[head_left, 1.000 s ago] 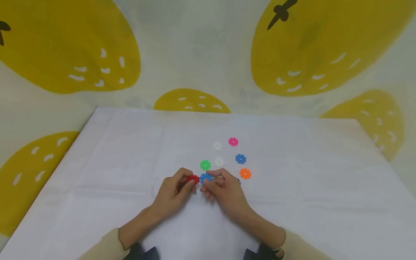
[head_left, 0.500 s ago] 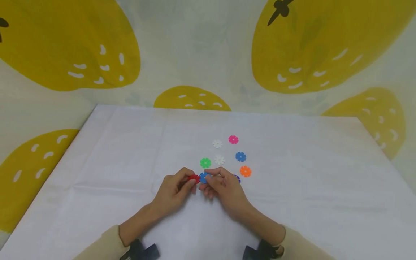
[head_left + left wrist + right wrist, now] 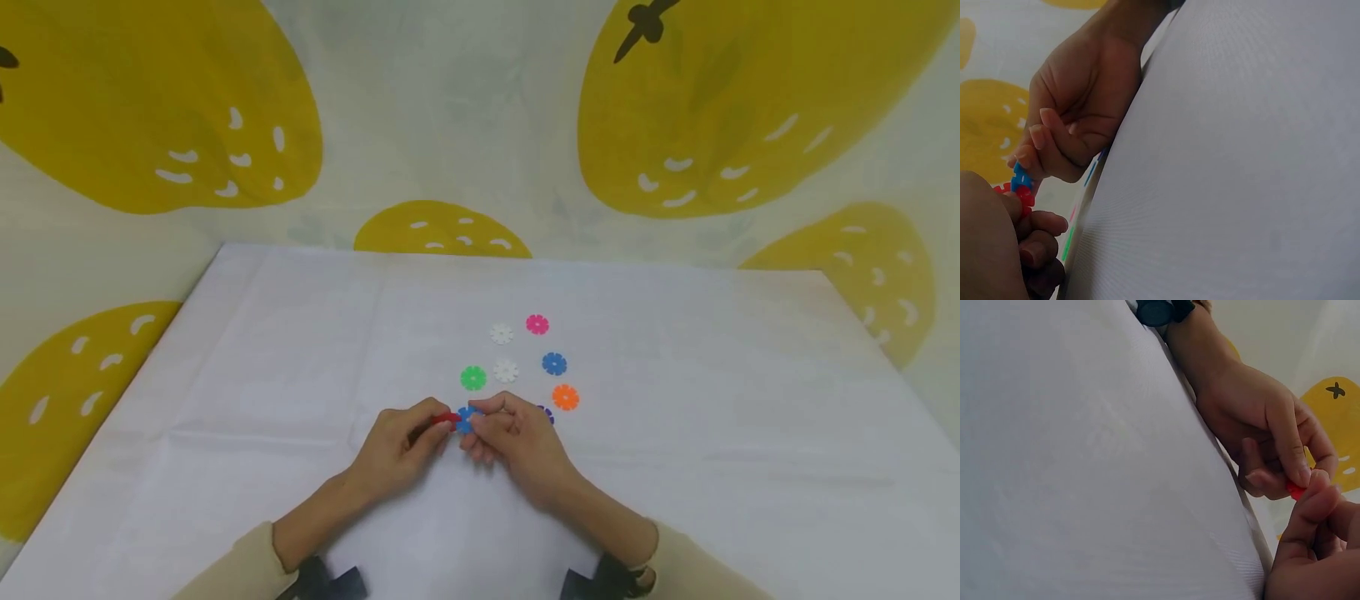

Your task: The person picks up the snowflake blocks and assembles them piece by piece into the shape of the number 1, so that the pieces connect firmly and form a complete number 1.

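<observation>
Over the table's near middle, my left hand (image 3: pixel 401 437) pinches a red notched plastic disc (image 3: pixel 444 418) between thumb and fingers. The disc is turned nearly edge-on in the head view. A blue notched disc (image 3: pixel 464 419) is pinched by my right hand (image 3: pixel 528 446), its face towards the head camera. The rims of the two discs meet. From the left wrist, the blue disc (image 3: pixel 1021 178) and red disc (image 3: pixel 1025 195) appear crossed at an angle; how deep the notches engage cannot be told. In the right wrist view, fingers cover most of the red disc (image 3: pixel 1295 490).
Beyond my hands lie several loose notched discs: green (image 3: pixel 473 378), white (image 3: pixel 506 371), another white (image 3: pixel 502 334), pink (image 3: pixel 537 324), blue (image 3: pixel 554 363) and orange (image 3: pixel 566 397). My right hand partly covers a dark purple disc (image 3: pixel 547 414). A white cloth (image 3: pixel 262 375) covers the table.
The blue disc has moved left and slightly down against the red one. The red disc has turned from showing its face to nearly edge-on. Both hands keep their pinch.
</observation>
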A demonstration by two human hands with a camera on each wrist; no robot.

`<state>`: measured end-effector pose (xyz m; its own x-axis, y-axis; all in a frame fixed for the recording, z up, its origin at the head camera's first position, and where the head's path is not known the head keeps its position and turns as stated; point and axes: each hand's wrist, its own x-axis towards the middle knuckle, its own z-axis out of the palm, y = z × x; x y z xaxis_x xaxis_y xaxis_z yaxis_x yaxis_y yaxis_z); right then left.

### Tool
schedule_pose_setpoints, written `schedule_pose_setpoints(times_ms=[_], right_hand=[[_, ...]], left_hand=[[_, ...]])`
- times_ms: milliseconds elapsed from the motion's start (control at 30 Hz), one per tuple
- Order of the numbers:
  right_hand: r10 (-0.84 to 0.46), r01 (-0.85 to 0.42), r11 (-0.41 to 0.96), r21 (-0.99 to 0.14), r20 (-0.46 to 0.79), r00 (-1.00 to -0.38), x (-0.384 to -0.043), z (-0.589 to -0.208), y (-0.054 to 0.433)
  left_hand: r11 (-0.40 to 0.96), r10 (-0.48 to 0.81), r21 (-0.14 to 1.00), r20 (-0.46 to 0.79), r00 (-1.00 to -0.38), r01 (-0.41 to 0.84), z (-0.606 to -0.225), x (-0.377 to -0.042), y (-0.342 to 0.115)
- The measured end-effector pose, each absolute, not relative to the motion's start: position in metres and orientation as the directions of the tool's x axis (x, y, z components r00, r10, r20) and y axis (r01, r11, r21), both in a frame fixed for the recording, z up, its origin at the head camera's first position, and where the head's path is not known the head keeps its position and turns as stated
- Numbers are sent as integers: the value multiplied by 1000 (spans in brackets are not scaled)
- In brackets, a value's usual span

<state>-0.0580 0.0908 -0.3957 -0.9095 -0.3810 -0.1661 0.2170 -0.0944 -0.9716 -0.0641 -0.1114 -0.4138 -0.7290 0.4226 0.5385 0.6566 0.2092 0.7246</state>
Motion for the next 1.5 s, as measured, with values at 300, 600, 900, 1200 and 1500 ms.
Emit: schedule_pose_setpoints(times_ms=[300,600,900,1200,1500], right_hand=[[-383,183,-51,-982,-150,-911,-57,-396,90],[-404,169,-57,-984,-132,-905,-57,-398,91],[-401,166,-46,-985,-134,-906,-57,-394,91],[-329,112,24,-993,-114,-938,-56,-393,91],[-294,122,-15,-992,-112,-949,-57,-395,90]], left_hand=[[190,445,684,580,-683,705,-416,-67,-112],[203,450,684,570,-688,700,-414,-65,-112],[204,445,678,579,-684,706,-415,-66,-112],[226,418,699,559,-716,678,-414,-66,-110],[290,375,688,558,-741,665,-415,-67,-111]])
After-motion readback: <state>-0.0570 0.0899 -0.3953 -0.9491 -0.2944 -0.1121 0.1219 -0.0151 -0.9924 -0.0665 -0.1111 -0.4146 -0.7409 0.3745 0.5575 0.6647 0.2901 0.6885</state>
